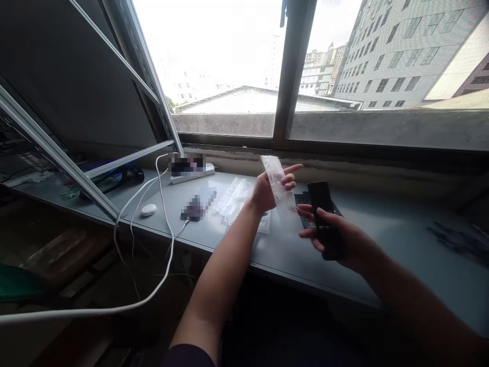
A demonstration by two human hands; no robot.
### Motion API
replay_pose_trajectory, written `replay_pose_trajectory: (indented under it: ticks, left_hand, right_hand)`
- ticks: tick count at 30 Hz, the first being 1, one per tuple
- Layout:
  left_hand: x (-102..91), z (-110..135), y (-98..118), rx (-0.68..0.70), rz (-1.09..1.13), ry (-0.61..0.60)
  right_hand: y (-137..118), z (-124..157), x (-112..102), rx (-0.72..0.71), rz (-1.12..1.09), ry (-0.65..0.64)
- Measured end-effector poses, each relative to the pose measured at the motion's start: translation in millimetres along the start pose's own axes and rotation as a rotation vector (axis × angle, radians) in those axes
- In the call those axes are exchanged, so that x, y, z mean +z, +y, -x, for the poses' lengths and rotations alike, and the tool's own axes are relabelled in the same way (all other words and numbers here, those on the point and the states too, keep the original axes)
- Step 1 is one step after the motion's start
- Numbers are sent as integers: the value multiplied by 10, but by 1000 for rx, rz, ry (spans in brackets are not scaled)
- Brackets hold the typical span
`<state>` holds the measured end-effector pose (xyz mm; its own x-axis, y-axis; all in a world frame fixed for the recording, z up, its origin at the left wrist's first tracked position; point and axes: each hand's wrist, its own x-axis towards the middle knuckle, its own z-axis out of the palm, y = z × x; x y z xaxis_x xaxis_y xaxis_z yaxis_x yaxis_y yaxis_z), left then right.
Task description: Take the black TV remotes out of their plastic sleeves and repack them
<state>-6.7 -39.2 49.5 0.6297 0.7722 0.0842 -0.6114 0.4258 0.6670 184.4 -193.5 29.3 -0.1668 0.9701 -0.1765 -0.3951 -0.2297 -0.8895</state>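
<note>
1. Wrapped around a black remote (321,199), our right hand (346,244) is closed, fingers curled across the front. The remote lies lengthwise in the palm with its far end tipped up and away. Held that way, it stays clear of the table and its face is turned toward us.
2. Our left hand (263,193) is closed in a light pinch on a clear plastic sleeve (275,178), with the index finger stretched out past it. The sleeve stands nearly upright, just beside the remote's far end. We judge the edge pinch keeps the thin film from crumpling.
3. Below both hands runs the grey table (382,239). A dark keypad (301,204) lies flat on it, partly hidden behind the remote. We cannot tell what sort of device it is.
4. Just left of our left wrist, a loose heap of clear bags (235,199) rests on the table, within easy reach.
5. Farther left lie a small blurred item (196,206) and a white oval thing (148,209). A white cable (76,312) trails off the table edge, and a power strip (191,173) sits against the wall.
6. Beyond it, the window frame (292,71) looks out on pale buildings (401,51).
</note>
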Motion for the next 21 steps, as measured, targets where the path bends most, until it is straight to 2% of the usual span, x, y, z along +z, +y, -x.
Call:
replay_pose_trajectory:
  ticks: [5, 8, 13, 17, 21]
  left_hand:
    - [-30, -55, -25, 6, 80, -36]
    - [-28, -81, -27, 13, 90, 8]
    - [-13, -91, -25, -33, 35, 103]
    - [-45, -125, -56, -39, -12, 95]
    - [-98, -197, -133, 32, -132, 100]
  right_hand:
    - [29, -12, -31, 4, 37, -12]
    - [15, -17, -14, -14, 17, 14]
    - [-26, -37, 39, -25, -46, 119]
    - [-40, -59, 40, -59, -73, 215]
    - [-30, -65, 14, -98, -48, 224]
